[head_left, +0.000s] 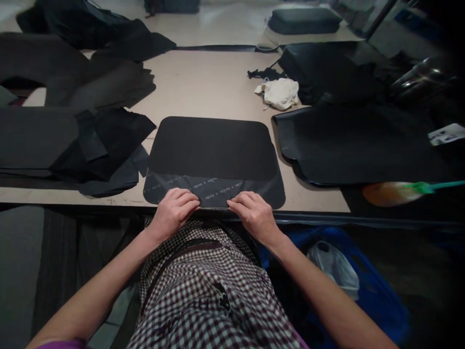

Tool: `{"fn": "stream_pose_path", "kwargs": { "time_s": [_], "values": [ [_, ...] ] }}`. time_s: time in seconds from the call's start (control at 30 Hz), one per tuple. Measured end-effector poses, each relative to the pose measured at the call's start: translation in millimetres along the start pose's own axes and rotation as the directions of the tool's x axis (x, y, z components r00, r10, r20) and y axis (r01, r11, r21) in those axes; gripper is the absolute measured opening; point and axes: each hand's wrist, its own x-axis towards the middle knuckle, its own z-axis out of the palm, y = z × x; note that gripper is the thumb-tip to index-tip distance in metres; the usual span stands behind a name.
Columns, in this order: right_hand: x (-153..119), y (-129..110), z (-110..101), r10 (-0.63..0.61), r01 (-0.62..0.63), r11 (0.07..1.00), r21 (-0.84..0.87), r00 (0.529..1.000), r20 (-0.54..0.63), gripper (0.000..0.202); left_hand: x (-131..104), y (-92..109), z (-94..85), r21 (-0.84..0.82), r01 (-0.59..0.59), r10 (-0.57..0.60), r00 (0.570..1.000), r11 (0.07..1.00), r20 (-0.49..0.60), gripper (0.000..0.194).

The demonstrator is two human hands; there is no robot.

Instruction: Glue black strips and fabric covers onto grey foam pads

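A flat black panel (210, 145) with rounded corners lies on the table in front of me. Along its near side runs a strip of dark printed fabric (243, 186) with pale lettering. My left hand (176, 208) pinches the near edge of this fabric left of the middle, thumb and fingers together. A short way to the right, my right hand (252, 211) pinches the same edge in the same manner. The fabric lies over the near part of the panel between and beyond both hands.
Stacked black sheets (36, 140) lie at the left, and more black material (356, 140) at the right. Behind are a crumpled white cloth (279, 93) and a folded dark stack (305, 20). An orange duster (392, 193) lies at the right edge. Below is a blue basket (381, 295).
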Motion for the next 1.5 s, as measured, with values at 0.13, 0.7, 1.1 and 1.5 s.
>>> {"fn": "stream_pose_path", "kwargs": {
  "time_s": [0.13,0.7,1.1,1.5],
  "values": [
    [-2.0,-0.7,2.0,0.017,-0.017,1.0,0.023,1.0,0.003,0.018,-3.3,-1.4,2.1,0.008,-0.012,0.012,1.0,1.0,-0.015,0.018],
    [-13.5,-25.3,5.6,0.12,-0.121,0.992,-0.018,0.992,-0.04,0.052,1.9,28.1,20.1,0.099,-0.003,0.005,1.0,0.995,-0.021,0.048],
    [-46.8,4.6,-7.7,0.261,-0.264,0.952,-0.155,0.964,-0.043,0.053,3.1,29.2,29.4,0.198,-0.043,0.037,0.999,0.979,0.034,0.049],
    [41.4,93.7,-17.0,-0.011,0.041,0.967,-0.252,0.993,0.12,0.043,57.9,-89.6,-12.7,0.372,0.02,-0.087,0.983,0.928,0.164,0.057]
  ]
}}
